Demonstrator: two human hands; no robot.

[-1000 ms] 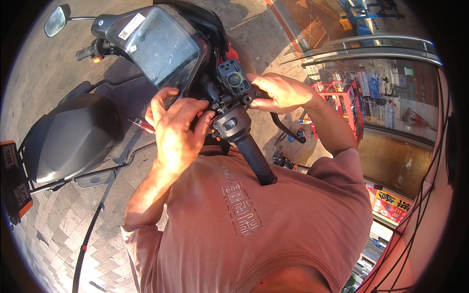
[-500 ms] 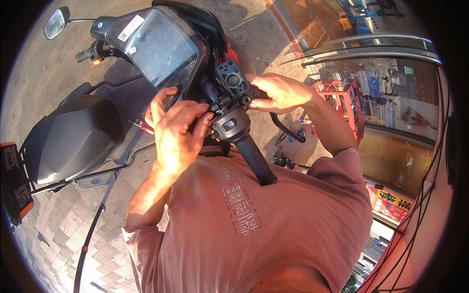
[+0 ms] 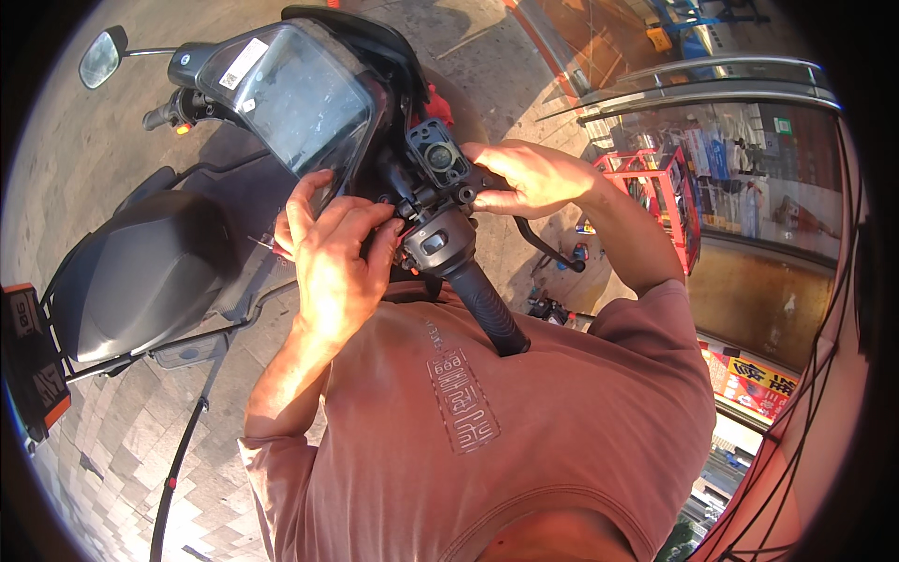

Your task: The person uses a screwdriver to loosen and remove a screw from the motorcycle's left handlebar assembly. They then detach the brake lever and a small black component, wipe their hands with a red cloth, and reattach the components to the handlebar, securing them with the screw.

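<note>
In front of me is the handlebar of a scooter with a black ribbed grip (image 3: 489, 309) pointing toward my chest. Beside the switch housing (image 3: 438, 242), my left hand (image 3: 339, 245) has its thumb and index finger pinched together; what lies between them is hidden. A small red thing with a thin metal end (image 3: 269, 245) shows at that hand's far left edge. My right hand (image 3: 534, 178) is closed around the base of the black brake lever (image 3: 543, 245), thumb below and fingers above. Left of it sits the brake fluid reservoir (image 3: 437, 155), uncovered, with a round part inside.
The scooter's dark display (image 3: 304, 98) and left mirror (image 3: 103, 58) stand ahead. Its black seat (image 3: 150, 272) is at left. A red metal rack (image 3: 660, 197) stands right, before a glass shopfront. Small items lie on the ground below the lever (image 3: 552, 309).
The scooter's front end and reservoir have shifted slightly left in view. Both hands keep nearly the same grip and place.
</note>
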